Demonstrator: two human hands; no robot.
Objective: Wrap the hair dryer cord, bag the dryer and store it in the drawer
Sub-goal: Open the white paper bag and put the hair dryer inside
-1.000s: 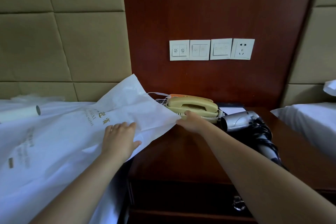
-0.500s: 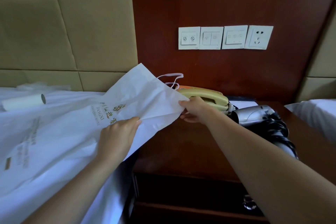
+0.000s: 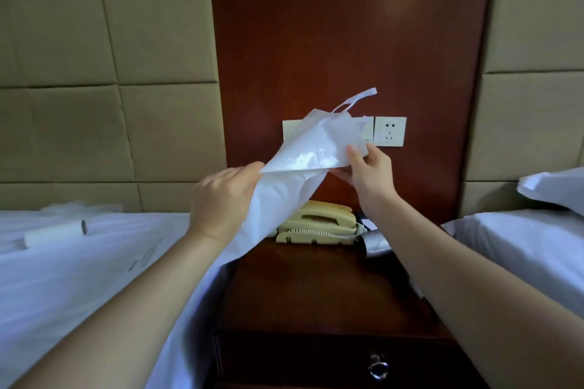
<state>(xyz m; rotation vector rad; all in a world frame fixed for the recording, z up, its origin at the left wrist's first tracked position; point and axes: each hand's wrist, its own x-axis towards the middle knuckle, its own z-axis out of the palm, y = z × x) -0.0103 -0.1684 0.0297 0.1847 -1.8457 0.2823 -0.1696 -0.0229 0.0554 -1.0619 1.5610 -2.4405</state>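
bag: white bag (image 3: 303, 174) is up off the bed now, lifted over the nightstand (image 3: 316, 287).
left hand (image 3: 221, 199): pinching 1 edge of the mouth.
right hand (image 3: 368, 172): pinching the other edge, near the drawstring.
dryer (image 3: 374, 241): by the phone (image 3: 316, 224), mostly hidden.
drawer (image 3: 331, 363): shut.
meaning: bagging looks next.

A dark red-brown wood panel (image 3: 347, 41) rises behind the nightstand (image 3: 316, 287), flanked by tan padded wall panels (image 3: 110, 73). A white wall socket (image 3: 389, 131) sits on the wood. White-sheeted beds (image 3: 63, 278) stand at either side.
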